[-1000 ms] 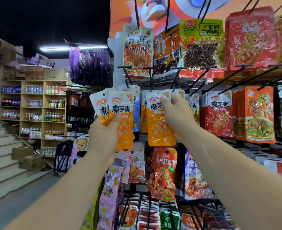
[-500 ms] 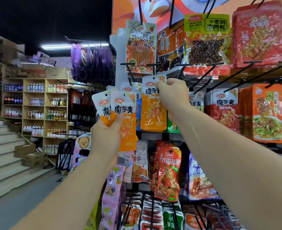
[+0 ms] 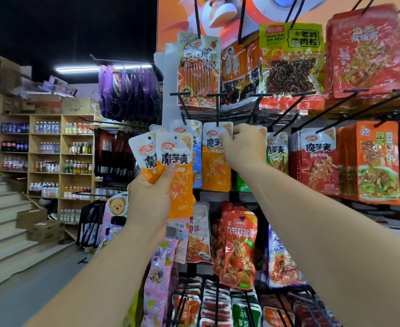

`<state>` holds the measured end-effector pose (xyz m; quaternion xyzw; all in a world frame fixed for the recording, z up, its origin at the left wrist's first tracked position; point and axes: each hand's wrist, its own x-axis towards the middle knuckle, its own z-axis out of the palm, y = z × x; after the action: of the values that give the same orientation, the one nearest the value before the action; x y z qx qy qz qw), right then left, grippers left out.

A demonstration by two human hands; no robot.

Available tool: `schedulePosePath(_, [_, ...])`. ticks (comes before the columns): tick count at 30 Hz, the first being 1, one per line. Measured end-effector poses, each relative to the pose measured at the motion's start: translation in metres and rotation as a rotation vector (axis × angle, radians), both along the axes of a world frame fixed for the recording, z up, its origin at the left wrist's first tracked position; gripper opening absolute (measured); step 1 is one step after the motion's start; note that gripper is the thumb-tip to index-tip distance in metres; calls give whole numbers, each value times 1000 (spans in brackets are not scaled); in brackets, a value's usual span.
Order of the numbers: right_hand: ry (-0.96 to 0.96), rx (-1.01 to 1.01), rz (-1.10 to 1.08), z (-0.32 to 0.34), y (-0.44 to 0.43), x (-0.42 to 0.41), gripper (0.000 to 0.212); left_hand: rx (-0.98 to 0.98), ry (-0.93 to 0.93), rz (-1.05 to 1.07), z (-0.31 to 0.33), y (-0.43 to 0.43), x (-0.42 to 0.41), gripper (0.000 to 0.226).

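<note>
— Two orange packets (image 3: 174, 161): how are we holding them?
— Our left hand (image 3: 150, 204) is gripping them upright, long axis vertical; our right hand (image 3: 243, 147) is pinching a third packet (image 3: 215, 168), hanging lengthwise at the peg (image 3: 217, 109).

Left hand (image 3: 150, 201) and right hand (image 3: 245, 149): both bare. Forearms: both bare along the whole visible length, from wrist to frame edge.

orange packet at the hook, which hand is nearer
Right. The right hand pinches the orange packet at its top; the left hand is lower left of it, holding two other packets.
</note>
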<state>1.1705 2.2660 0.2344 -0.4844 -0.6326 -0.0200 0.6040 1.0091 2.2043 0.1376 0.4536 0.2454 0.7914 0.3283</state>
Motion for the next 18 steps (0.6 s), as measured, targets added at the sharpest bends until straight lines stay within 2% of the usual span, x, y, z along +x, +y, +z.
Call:
schedulePosePath(1, [-40,34,-6,-3,-3,2,23,3,0,2,0,1,-1,10])
schedulePosePath(3, [-158,137,-18,-13,-8,8,44,6,5,1,0,2,-2,10])
schedulePosePath(7, [-643,389,-189,-27,-5,22,51,5,14,-8,-1,2,-3,9])
schedulePosePath(10, [-985,234,-325,-26,-2,26,65,1,18,-4,0,4,-3,7])
schedulePosePath(12, [-1111,144,-385,-23,2,26,71,-3,23,-8,1,5,-3,7])
schedulePosePath(14, [-1148,84,-428,-23,4,25,73,-8,28,-16,1,5,-4,7])
schedulePosePath(16, [-1104,77,-407,-25,1,23,63,-17,45,-17,3,6,-6,5])
schedulePosePath(18, [-897,260,-285,-28,-4,18,40,-21,60,-14,5,5,-6,5])
